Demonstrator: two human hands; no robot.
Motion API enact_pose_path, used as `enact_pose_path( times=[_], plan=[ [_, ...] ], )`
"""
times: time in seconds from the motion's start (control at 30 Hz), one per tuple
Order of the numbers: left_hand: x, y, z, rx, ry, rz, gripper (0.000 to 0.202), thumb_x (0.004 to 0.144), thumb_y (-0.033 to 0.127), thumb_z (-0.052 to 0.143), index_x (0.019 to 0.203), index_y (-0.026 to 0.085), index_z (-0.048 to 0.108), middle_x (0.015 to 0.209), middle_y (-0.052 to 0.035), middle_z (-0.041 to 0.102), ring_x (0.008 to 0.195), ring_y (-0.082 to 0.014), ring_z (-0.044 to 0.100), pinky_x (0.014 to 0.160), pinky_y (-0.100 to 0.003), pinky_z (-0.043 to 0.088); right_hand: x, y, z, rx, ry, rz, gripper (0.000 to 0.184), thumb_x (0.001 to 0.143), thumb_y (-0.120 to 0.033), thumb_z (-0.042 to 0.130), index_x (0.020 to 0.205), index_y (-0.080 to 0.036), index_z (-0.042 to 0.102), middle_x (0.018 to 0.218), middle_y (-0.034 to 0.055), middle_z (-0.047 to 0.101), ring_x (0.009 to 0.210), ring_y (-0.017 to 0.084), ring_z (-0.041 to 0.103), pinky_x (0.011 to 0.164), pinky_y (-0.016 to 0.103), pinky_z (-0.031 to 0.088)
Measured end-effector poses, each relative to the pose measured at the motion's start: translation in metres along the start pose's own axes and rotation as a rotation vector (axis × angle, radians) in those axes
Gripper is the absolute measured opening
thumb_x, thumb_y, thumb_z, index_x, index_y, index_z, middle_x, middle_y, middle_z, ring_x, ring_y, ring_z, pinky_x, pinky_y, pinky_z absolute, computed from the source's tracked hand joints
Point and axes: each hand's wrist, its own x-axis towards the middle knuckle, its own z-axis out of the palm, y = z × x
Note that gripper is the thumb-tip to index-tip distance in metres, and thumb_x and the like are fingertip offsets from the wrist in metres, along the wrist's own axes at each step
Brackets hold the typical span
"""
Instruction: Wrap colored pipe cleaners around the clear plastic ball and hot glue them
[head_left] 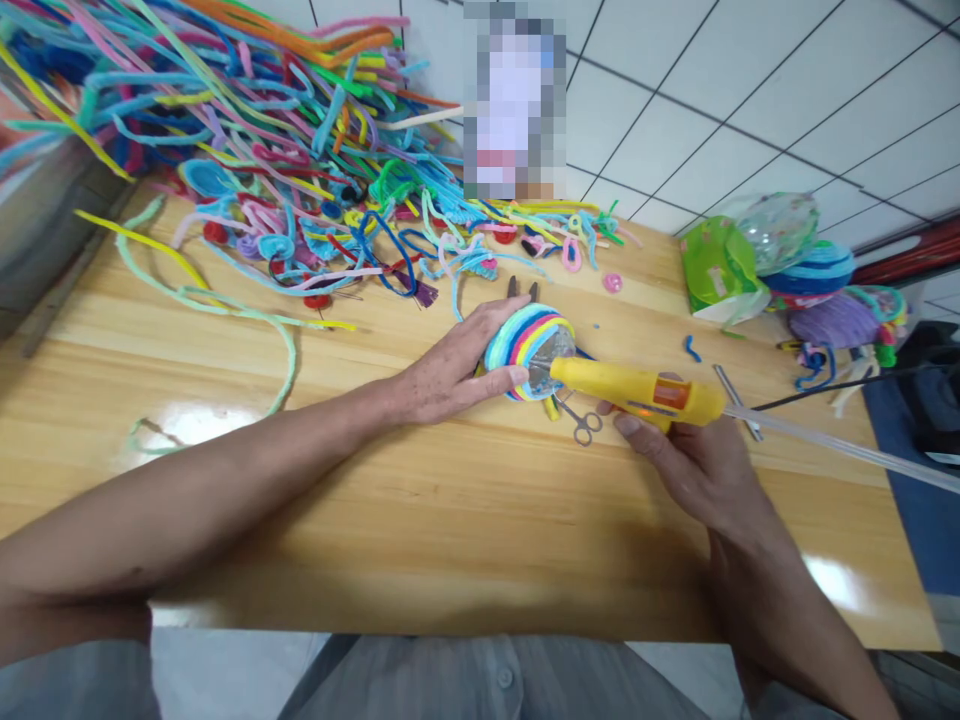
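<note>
My left hand (454, 365) is wrapped round a clear ball (529, 350) partly covered in coiled blue, pink and yellow pipe cleaners, holding it on the wooden table (420, 500). My right hand (690, 465) grips a yellow hot glue gun (637, 390) whose nozzle touches the bare clear part of the ball. A clear glue stick (840, 445) sticks out of the gun's back toward the right. Small scissors (581, 420) lie on the table just below the gun's nozzle.
A big tangle of coloured pipe cleaners (285, 150) covers the table's far left. Pliers (523, 290) lie behind the ball. At the far right sit a green packet (716, 270), a clear ball (780, 230) and finished wrapped balls (832, 320). A black cord (825, 385) runs right.
</note>
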Motion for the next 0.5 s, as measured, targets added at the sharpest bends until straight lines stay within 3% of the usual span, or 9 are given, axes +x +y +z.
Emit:
enact_pose_path(
  times=[0.17, 0.37, 0.5],
  plan=[
    [0.0006, 0.0003, -0.0003, 0.001, -0.006, -0.003, 0.084, 0.108, 0.065, 0.059, 0.176, 0.023, 0.032, 0.179, -0.0178, 0.043, 0.169, -0.0382, 0.041, 0.143, -0.060, 0.033, -0.0017, -0.0006, -0.0016, -0.006, 0.052, 0.018, 0.021, 0.108, -0.044, 0.069, 0.109, -0.026, 0.080, 0.097, 0.0022, 0.085, 0.082, 0.019, 0.081, 0.069, 0.028, 0.064],
    [0.0005, 0.0001, 0.0002, 0.013, -0.006, -0.007, 0.085, 0.109, 0.065, 0.058, 0.176, 0.023, 0.030, 0.181, -0.0183, 0.041, 0.169, -0.0384, 0.040, 0.143, -0.061, 0.034, 0.0003, -0.0034, -0.0027, -0.020, -0.014, -0.002, 0.019, 0.109, -0.042, 0.067, 0.110, -0.028, 0.080, 0.091, 0.0008, 0.084, 0.076, 0.019, 0.079, 0.063, 0.027, 0.061],
    [0.0000, -0.0004, -0.0002, 0.018, -0.005, 0.006, 0.083, 0.109, 0.065, 0.058, 0.175, 0.022, 0.031, 0.180, -0.0186, 0.042, 0.170, -0.0373, 0.040, 0.143, -0.060, 0.033, -0.0006, -0.0008, -0.0024, -0.016, 0.047, 0.005, 0.021, 0.108, -0.044, 0.069, 0.108, -0.027, 0.081, 0.097, 0.0025, 0.085, 0.081, 0.020, 0.081, 0.070, 0.030, 0.064]
  ],
)
